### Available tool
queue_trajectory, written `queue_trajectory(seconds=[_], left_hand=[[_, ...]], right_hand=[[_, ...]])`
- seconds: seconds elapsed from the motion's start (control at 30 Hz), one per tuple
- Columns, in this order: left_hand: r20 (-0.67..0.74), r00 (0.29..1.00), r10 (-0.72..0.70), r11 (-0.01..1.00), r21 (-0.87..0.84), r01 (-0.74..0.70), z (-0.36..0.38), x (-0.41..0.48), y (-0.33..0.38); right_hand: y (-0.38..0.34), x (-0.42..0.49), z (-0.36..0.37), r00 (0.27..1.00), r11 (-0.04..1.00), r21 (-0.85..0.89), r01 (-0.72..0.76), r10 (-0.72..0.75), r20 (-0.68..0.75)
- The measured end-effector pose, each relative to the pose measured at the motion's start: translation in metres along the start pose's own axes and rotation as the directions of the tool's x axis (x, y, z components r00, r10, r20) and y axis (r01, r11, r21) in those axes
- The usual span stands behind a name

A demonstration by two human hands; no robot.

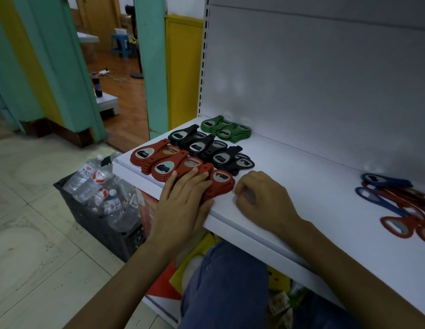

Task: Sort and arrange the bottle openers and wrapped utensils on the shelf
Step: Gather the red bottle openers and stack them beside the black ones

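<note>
A white shelf [301, 186] with a pale grey back panel [325, 79] carries the bottle openers, sorted by colour at its left end. The green openers [226, 128] are stacked in the back left corner against the panel, the black openers [206, 148] lie in overlapping stacks just in front of them, and the red openers [159, 160] fill the row along the front edge. Well apart, toward the right end of the shelf, a loose pile of blue and red loop-shaped openers [401, 205] lies tangled and runs out of view. Beside the shelf's left end a black crate [107, 236] of plastic water bottles [95, 184] stands on a pale tiled floor [28, 233]. Beyond it a teal door frame [152, 67] opens onto a room with a wooden floor and a blue stool [120, 45]. A knee in blue jeans [225, 281] sits under the shelf's front edge. The left hand [183, 200] lies flat, fingers straight and spread, on the nearest red stacks at the front edge. The right hand [261, 198] rests on the bare shelf just right of the red row, fingers curled under. I cannot tell whether they enclose anything.
</note>
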State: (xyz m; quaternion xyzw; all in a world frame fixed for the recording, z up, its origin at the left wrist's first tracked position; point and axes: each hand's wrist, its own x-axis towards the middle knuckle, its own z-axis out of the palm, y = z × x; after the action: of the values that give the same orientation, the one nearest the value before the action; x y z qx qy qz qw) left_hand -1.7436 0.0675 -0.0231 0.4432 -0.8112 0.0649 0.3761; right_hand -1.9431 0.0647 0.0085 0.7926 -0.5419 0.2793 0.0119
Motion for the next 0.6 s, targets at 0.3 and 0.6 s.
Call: queue_trajectory(seconds=[0.3, 0.6], left_hand=[[0.0, 1.0, -0.001, 1.0, 0.016, 0.001, 0.0, 0.006, -0.001], [0.023, 1.0, -0.001, 1.0, -0.009, 0.001, -0.005, 0.008, -0.002]], right_hand=[[-0.001, 0.012, 0.001, 0.988, 0.994, -0.002, 0.109, -0.108, 0.114], [-0.011, 0.026, -0.002, 0.976, 0.995, -0.079, 0.06, -0.041, 0.214]])
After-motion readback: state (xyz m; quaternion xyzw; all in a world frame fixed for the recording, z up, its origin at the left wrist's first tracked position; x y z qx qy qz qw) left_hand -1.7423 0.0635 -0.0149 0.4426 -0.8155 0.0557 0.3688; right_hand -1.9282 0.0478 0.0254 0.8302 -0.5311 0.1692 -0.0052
